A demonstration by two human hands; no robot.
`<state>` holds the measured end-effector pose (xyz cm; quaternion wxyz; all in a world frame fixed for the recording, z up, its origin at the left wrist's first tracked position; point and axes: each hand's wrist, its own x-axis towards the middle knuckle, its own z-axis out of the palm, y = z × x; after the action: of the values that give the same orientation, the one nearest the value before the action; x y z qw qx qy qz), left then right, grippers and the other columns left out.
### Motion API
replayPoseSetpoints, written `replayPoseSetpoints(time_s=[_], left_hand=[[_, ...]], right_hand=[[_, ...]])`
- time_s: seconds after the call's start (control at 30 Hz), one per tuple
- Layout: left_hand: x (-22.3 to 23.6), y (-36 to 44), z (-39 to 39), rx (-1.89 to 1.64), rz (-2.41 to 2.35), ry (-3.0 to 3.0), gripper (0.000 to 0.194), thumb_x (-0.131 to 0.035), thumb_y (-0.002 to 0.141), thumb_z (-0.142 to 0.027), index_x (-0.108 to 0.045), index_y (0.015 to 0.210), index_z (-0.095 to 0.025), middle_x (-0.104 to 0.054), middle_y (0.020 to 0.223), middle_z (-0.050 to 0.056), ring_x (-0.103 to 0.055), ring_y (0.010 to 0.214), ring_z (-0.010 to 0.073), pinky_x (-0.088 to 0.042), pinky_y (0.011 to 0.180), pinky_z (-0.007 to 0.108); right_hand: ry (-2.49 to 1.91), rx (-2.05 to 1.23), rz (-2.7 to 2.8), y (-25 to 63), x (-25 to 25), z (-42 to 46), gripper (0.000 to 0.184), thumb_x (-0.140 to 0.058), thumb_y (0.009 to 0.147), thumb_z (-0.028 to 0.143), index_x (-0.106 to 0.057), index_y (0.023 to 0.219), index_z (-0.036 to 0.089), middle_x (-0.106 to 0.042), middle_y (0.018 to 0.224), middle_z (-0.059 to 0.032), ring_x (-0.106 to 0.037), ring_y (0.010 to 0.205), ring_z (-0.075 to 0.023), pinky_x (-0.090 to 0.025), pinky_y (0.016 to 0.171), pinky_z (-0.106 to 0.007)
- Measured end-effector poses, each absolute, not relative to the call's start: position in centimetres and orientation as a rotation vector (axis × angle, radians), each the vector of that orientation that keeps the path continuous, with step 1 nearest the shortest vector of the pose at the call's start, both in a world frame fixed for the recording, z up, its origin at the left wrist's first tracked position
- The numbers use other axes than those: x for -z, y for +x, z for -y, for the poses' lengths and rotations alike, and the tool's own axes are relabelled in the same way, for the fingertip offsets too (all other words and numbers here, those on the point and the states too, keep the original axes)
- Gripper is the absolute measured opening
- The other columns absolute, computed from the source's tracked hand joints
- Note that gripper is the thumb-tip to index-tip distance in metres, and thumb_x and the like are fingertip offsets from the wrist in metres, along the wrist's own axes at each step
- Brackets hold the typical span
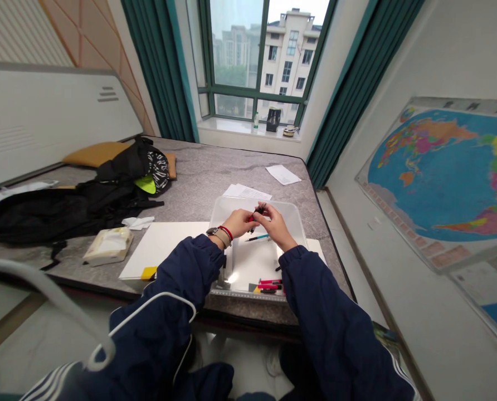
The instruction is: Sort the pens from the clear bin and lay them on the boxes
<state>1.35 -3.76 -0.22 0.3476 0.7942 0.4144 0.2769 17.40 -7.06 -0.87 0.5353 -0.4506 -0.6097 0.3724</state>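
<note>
Black fabric backpack [60, 214] slumps at the left of the grey stone-patterned bench [232, 167], beside a cream tissue box [108, 246] and a white rectangular board [160, 245]. Further right, the left hand [238, 223], with a dark wristwatch [217, 235] and a red bracelet [226, 233] at its wrist, meets the right hand [276, 223] above a clear plastic tub [294, 214]. Both hands are grasping a small dark object [258, 211], too small to identify, in the air over the tub. Below them lie a slim teal pen [257, 238] and a cluster of red-and-black markers [270, 284]. Working low over the tub is sound, since anything dropped should land inside. No brand can be read, and the labels on the large world map [441, 178] at far right are too small to make out.
</note>
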Motion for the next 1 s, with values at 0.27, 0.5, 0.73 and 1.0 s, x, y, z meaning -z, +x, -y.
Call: replayPoseSetpoints(time_s=[0.27, 0.5, 0.73, 1.0], left_hand=[[-0.9, 0.6, 4.7, -0.947, -1.467, 2.13, 0.023, -0.063, 0.083, -0.036, -0.07, 0.075, -0.016, -0.066, 0.067, 0.006, -0.059, 0.065, 0.0187, -0.039, 0.065, 0.028], [0.0, 0.3, 3.7, -0.953, -1.379, 2.051, 0.018, -0.068, 0.079, -0.032, -0.07, 0.071, -0.016, -0.065, 0.066, 0.007, -0.059, 0.067, 0.0203, -0.04, 0.069, 0.028], [1.1, 0.5, 2.1, -0.856, -1.395, 1.976, 0.021, -0.068, 0.077, -0.035, -0.066, 0.069, -0.016, -0.062, 0.063, 0.004, -0.055, 0.061, 0.0176, -0.04, 0.063, 0.028], [2.0, 0.7, 0.6, -0.955, -1.454, 1.774, 0.026, -0.072, 0.07, -0.034, -0.057, 0.056, -0.019, -0.055, 0.054, 0.001, -0.054, 0.059, 0.0167, -0.04, 0.062, 0.027]], right_hand=[[-1.586, -0.549, 1.671, 18.0, 2.5, 8.4, 0.023, -0.048, 0.091, 0.035, -0.062, 0.087, 0.018, -0.065, 0.075, -0.0035, -0.058, 0.072, -0.0169, -0.042, 0.071, -0.028], [-1.363, -0.829, 2.79, 16.9, 3.8, 10.6, 0.017, -0.077, 0.069, 0.021, -0.071, 0.084, 0.019, -0.07, 0.079, -0.0012, -0.06, 0.07, -0.0145, -0.037, 0.062, -0.022], [-1.379, -0.697, 3.124, 17.1, 4.1, 11.5, 0.022, -0.08, 0.064, 0.022, -0.076, 0.086, 0.022, -0.073, 0.085, -0.0032, -0.065, 0.077, -0.0179, -0.036, 0.061, -0.023], [-1.326, -0.57, 3.248, 16.7, 4.5, 11.5, 0.021, -0.081, 0.066, 0.029, -0.078, 0.086, 0.024, -0.074, 0.085, -0.0057, -0.067, 0.079, -0.0203, -0.039, 0.063, -0.025]])
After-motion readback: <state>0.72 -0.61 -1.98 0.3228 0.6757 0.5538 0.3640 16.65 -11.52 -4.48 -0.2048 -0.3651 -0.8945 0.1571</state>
